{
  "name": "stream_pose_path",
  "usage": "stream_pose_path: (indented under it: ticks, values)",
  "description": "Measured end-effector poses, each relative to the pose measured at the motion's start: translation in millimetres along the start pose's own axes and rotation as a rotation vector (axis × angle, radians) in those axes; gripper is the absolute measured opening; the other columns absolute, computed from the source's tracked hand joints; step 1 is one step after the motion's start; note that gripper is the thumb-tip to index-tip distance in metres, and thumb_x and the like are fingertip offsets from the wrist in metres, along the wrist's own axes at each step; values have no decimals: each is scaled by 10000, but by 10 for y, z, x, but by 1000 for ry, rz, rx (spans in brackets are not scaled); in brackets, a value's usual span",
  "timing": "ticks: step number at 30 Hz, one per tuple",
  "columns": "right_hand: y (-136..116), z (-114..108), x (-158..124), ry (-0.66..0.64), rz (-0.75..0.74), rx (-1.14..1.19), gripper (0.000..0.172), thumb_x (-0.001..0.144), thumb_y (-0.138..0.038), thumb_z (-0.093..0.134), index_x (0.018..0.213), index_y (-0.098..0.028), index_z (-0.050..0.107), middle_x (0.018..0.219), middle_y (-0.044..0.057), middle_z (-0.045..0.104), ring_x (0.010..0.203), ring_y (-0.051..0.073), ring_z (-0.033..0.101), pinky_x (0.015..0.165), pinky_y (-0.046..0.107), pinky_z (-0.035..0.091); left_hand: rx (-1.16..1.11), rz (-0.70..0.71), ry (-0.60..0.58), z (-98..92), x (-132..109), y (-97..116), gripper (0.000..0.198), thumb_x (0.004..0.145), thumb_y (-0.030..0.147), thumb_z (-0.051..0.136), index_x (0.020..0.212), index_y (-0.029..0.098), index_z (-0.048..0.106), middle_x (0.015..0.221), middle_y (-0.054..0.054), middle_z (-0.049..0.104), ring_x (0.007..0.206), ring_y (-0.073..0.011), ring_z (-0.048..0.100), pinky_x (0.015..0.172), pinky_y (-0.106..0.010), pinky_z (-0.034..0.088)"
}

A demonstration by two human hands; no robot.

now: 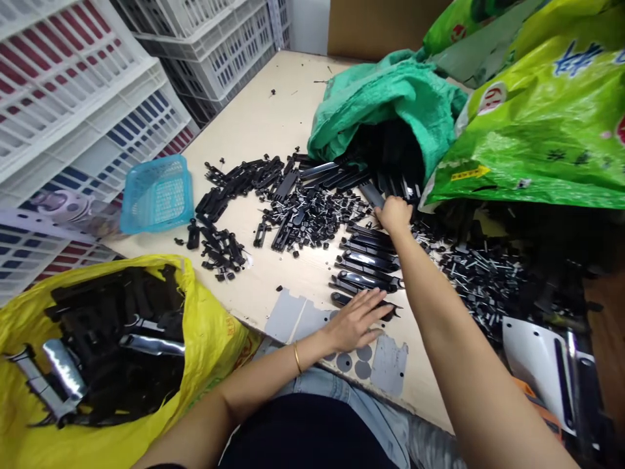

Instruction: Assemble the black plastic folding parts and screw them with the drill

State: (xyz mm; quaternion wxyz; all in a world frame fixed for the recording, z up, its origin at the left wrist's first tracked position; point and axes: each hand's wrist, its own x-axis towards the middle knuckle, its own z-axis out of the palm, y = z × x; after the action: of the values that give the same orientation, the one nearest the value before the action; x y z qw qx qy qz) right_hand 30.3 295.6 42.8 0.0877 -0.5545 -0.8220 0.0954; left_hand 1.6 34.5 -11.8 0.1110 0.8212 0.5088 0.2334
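My left hand [355,319] lies flat with fingers spread, touching the nearest glossy black plastic part [342,299] at the end of a row. Further along that row are several similar long black parts [364,262], side by side. My right hand [394,215] is closed at the row's far end, around the end of a long dark plastic strip [372,195]; its fingertips are partly hidden. Just beyond it opens a green woven sack [381,85], with more black parts spilling from its mouth. Small black pieces with metal pins [312,218] form a heap left of my right hand.
Black clips [239,179] lie left of the heap, near a blue basket [157,195]. A yellow bag [215,332] of black and shiny parts stands at front left. More pinned pieces [483,280] lie right, below a green-yellow bag [541,137]. White crates [161,98] stand left.
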Motion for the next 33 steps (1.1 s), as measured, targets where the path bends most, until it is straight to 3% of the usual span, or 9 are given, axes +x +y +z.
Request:
stream_pose_path:
  ticks: [3, 6, 8, 14, 18, 22, 26, 29, 33]
  values:
    - [150, -258, -171, 37, 48, 24, 512, 905, -399, 432, 1098, 62, 545, 1107, 343, 581, 1065, 326, 578, 846, 430, 411, 42, -300, 174, -430, -77, -336, 397, 946, 260, 327, 1327, 183, 413, 1339, -110, 511, 1305, -177, 430, 1064, -458, 402]
    - [453, -566, -754, 34, 18, 209, 439, 875, -431, 510, 1161, -101, 556, 1113, 226, 634, 1020, 283, 606, 866, 388, 436, 150, -861, 434, -836, -217, -871, 437, 893, 219, 415, 1317, 117, 388, 1283, -183, 511, 1227, -252, 483, 1003, -478, 424]
    - [676, -716, -1343, -35, -39, 307, 396, 848, -445, 557, 1155, -195, 545, 1086, 169, 654, 955, 279, 627, 820, 391, 472, 208, -1064, 361, -982, -306, -1211, 458, 821, 241, 526, 1251, 103, 450, 1213, -201, 540, 1190, -320, 492, 984, -509, 408]
    - [1153, -587, -2872, -295, -313, 321, 343, 848, -472, 544, 1099, -238, 557, 1043, 93, 650, 955, 259, 623, 828, 411, 512, 186, -1086, 198, -1029, -495, -1632, 391, 791, 311, 578, 1140, 142, 539, 1127, -154, 561, 1129, -303, 514, 973, -449, 411]
    - [1322, -205, -3117, -202, -318, 235, 256, 877, -355, 486, 1064, -199, 565, 1017, 120, 632, 984, 257, 592, 871, 453, 495, 251, -1205, 375, -1126, -630, -1783, 404, 832, 311, 505, 1176, 100, 505, 1175, -161, 529, 1144, -299, 498, 958, -484, 408]
    - [1372, -72, -3131, -191, -306, 197, 258, 870, -222, 411, 1084, -193, 550, 1221, 135, 540, 1165, 244, 503, 970, 476, 435, 187, -1204, 335, -1194, -690, -1952, 432, 812, 445, 525, 1035, 75, 546, 1030, -73, 593, 1123, -284, 515, 959, -489, 380]
    - [1298, -205, -3233, -129, -155, 106, 304, 852, -176, 378, 1107, -186, 542, 1298, 150, 485, 1231, 261, 458, 953, 465, 436, 220, -1171, 442, -1335, -729, -1830, 358, 805, 436, 533, 1008, 141, 541, 1050, -34, 589, 1137, -263, 497, 977, -489, 382]
    - [1128, -311, -3257, -99, 182, 40, 287, 890, -348, 413, 1050, -148, 542, 952, 159, 643, 926, 282, 624, 777, 422, 494, 361, -1049, 517, -1592, -812, -1458, 292, 724, 334, 639, 969, 200, 556, 1006, -11, 613, 1046, -249, 540, 980, -518, 419]
    - [769, -284, -3040, -251, 511, -126, 591, 866, -634, 329, 1067, -110, 515, 760, 185, 658, 735, 326, 649, 650, 425, 475, 147, -754, 177, -1869, -888, -759, 242, 791, 423, 585, 984, 279, 612, 938, 40, 637, 827, -197, 602, 850, -413, 514]
